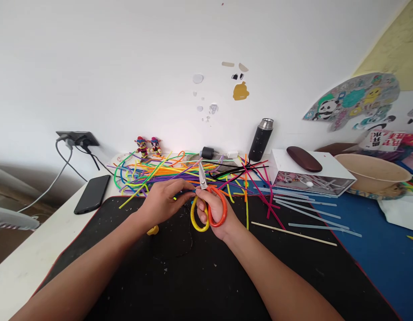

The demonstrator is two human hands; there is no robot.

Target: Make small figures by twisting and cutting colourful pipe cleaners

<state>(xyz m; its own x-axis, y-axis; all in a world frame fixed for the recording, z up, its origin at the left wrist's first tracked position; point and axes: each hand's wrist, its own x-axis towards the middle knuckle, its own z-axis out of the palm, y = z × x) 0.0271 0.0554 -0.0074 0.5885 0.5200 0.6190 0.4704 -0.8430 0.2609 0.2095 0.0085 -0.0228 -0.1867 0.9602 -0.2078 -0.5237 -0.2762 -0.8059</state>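
Observation:
My right hand [211, 214] is closed through the orange handles of a pair of scissors [206, 196], blades pointing up and away. My left hand [164, 198] is closed in a pinch on a thin piece just left of the blades; it looks like a short length of pipe cleaner, mostly hidden by the fingers. Both hands hover over the far part of a black mat [193, 276]. A heap of coloured pipe cleaners [159, 174] lies just beyond the hands. A small yellow scrap [153, 230] sits on the mat under my left wrist.
A black phone [92, 194] lies at the left. A black flask [261, 140], a white box [310, 176] with a brown case on it, and a beige bowl [373, 171] stand at the right. Clear sticks [307, 207] and a wooden skewer [293, 233] lie on the mat's right side.

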